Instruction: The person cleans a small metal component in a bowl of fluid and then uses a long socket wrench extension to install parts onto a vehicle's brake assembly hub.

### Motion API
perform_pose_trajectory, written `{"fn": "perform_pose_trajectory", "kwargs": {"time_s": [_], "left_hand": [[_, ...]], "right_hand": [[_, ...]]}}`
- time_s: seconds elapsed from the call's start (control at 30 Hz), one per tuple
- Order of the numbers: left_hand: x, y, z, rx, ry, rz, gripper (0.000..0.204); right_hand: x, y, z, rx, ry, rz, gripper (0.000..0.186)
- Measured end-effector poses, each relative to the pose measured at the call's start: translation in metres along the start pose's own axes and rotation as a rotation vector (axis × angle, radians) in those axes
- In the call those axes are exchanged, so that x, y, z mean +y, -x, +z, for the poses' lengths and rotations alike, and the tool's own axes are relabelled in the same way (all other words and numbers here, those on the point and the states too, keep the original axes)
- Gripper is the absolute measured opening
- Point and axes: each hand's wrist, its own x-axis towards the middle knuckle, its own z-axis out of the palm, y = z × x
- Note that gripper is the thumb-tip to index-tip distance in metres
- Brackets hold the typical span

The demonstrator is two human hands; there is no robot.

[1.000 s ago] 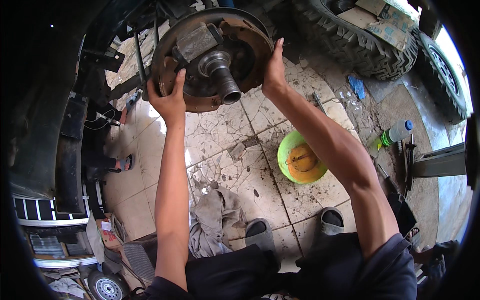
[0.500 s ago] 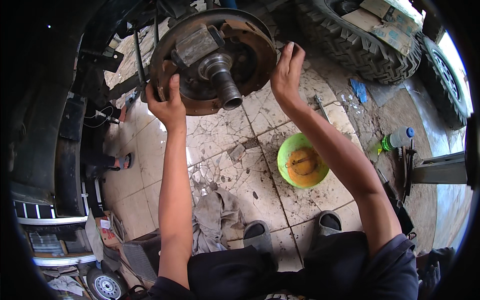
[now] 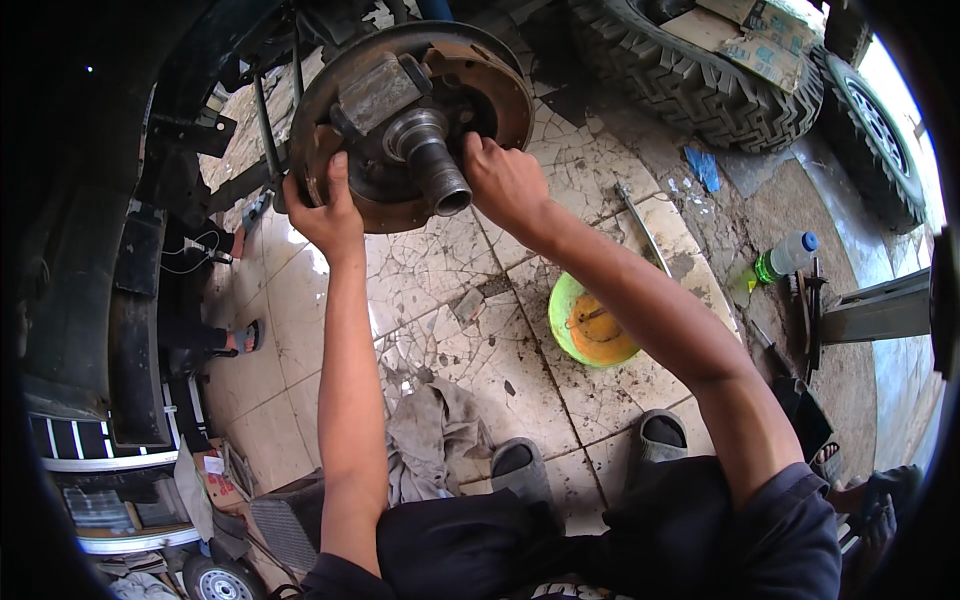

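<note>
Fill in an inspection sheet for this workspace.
Surface: cracked, dirt-specked tile floor
Work piece: round rusty brake assembly with protruding spindle
Clutter: green bowl, grey cloth, metal bar, blue-capped bottle
Left hand: grips the assembly's left rim
Right hand: curled beside the spindle; contact unclear
Cables: thin pale cable at far left
Surroundings: large tyre topped with cardboard, wheel beside it, another person's sandalled foot at left

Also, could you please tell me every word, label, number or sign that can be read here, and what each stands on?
None can be read clearly.
Cardboard on the big tyre: print, too small and blurred.
Box at lower left: red marks, too small.
Shirt at the lower edge: pale print, cut off.
Brake assembly: no lettering that I can make out.
</note>
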Motion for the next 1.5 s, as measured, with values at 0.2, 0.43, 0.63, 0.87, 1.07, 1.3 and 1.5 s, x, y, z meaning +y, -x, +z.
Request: {"fn": "perform_pose_trajectory", "kwargs": {"time_s": [0.2,0.43,0.63,0.87,1.07,1.3,1.5], "left_hand": [[0.000,0.000,0.000,0.003,0.027,0.021,0.050],[-0.001,-0.001,0.001,0.016,0.033,0.013,0.049],[0.002,0.000,0.002,0.016,0.033,-0.003,0.049],[0.000,-0.001,0.000,0.016,0.039,-0.029,0.047],[-0.005,-0.001,-0.002,0.005,0.008,0.002,0.047],[-0.002,-0.001,0.000,0.009,0.046,-0.008,0.047],[0.000,0.000,-0.001,0.001,0.049,0.003,0.044]], "right_hand": [[-0.004,-0.005,0.003,-0.079,0.077,-0.029,0.017],[-0.005,-0.009,0.000,-0.117,0.029,-0.007,0.018],[-0.005,-0.008,0.003,-0.092,-0.015,0.030,0.018],[-0.015,0.001,0.005,0.017,-0.334,0.180,0.039],[-0.020,-0.006,0.006,-0.122,-0.977,0.564,0.054],[-0.012,-0.014,0.026,0.042,-0.955,0.643,0.044],[-0.016,-0.011,0.018,0.078,-0.657,0.510,0.038]]}}
